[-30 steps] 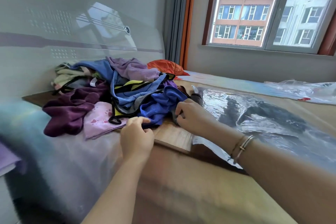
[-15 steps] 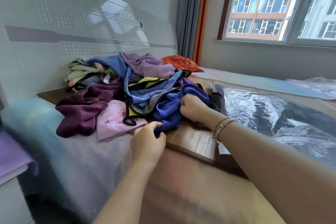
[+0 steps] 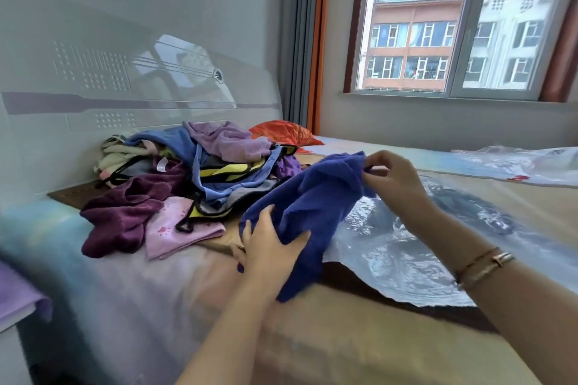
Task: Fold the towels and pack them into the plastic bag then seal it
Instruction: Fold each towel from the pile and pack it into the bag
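Head view looks down across the bed (image 3: 312, 337), whose near edge runs just under my forearms, with bare mattress between me and the cloths. To the left the headboard (image 3: 140, 87) closes that side, and the heap of towels (image 3: 194, 178) lies against it, spilling toward the middle of the bed. To the right a clear plastic bag (image 3: 422, 259) lies flat, its near edge close to my right forearm, and a second crumpled plastic sheet (image 3: 516, 162) rests farther back under the window (image 3: 453, 34). Between heap and bag I hold a blue towel (image 3: 312, 206) lifted off the bed. My left hand (image 3: 269, 250) grips its lower part, thumb and fingers wrapped around the bunched cloth, just in front of the pink towel (image 3: 175, 228) and near the dark purple towel (image 3: 125, 216). My right hand (image 3: 394, 178) is raised higher, above the bag's far left corner, and pinches the towel's upper edge between thumb and fingertips. The towel hangs slack between both hands, its lower end drooping over the bag's left edge.
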